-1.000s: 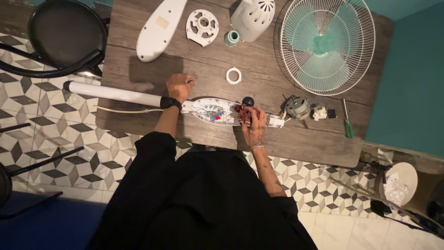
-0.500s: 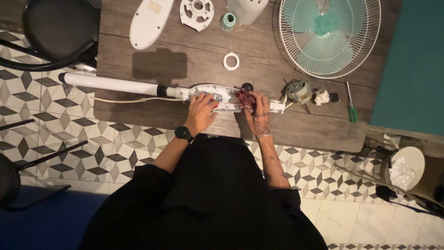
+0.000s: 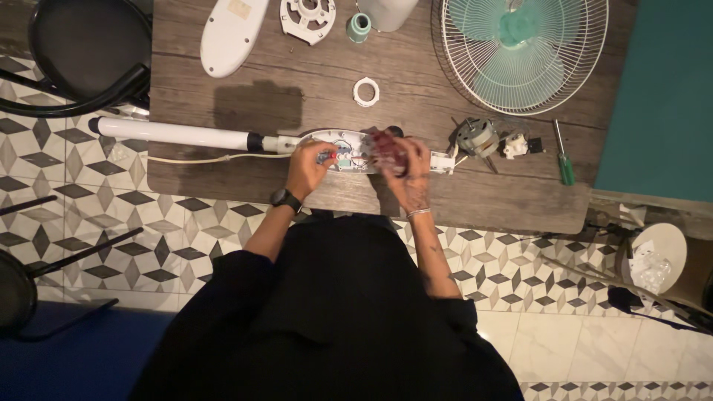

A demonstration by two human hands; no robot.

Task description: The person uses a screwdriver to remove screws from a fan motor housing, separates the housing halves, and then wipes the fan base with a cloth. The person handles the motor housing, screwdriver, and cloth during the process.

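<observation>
White, with small coloured parts inside, the open switch housing [image 3: 349, 151] lies on the wooden table [image 3: 297, 96] near its front edge, at the end of a white pole [image 3: 178, 134]. The left hand [image 3: 308, 165] pinches at its inner parts. The right hand [image 3: 405, 167] closes on a dark red piece [image 3: 386, 146] just beside it. Further right lie a motor [image 3: 475, 137] and a green screwdriver [image 3: 564, 156].
</observation>
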